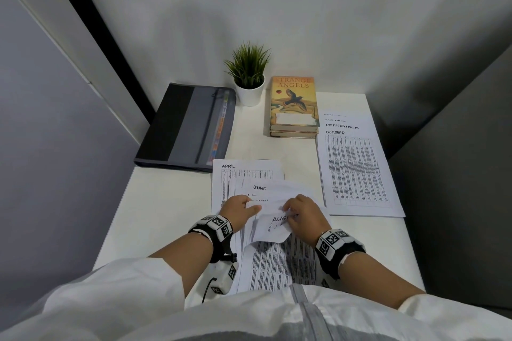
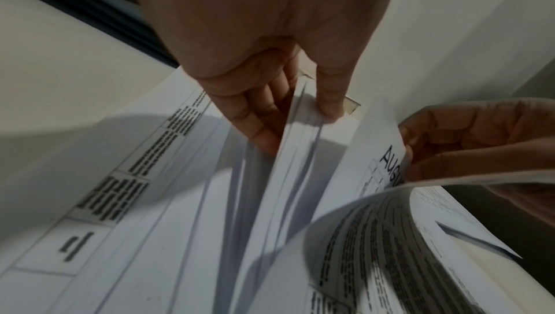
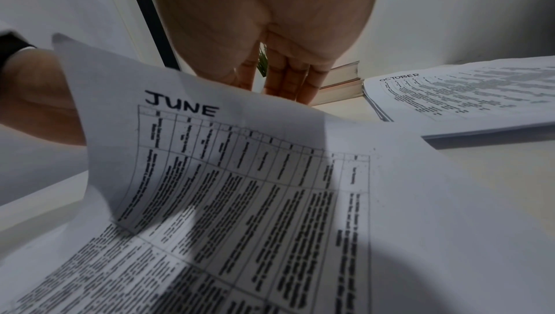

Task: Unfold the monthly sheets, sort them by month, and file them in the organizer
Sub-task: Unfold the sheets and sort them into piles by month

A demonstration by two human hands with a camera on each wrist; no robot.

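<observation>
Pinching curled, creased August sheet [image 1: 273, 227], both hands.

bare desk left [image 1: 166, 202]; organizer [image 1: 188, 124], plant [image 1: 249, 75], books [image 1: 293, 105] block rear.

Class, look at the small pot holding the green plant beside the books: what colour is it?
The pot is plain white, seen best in the head view.
</observation>
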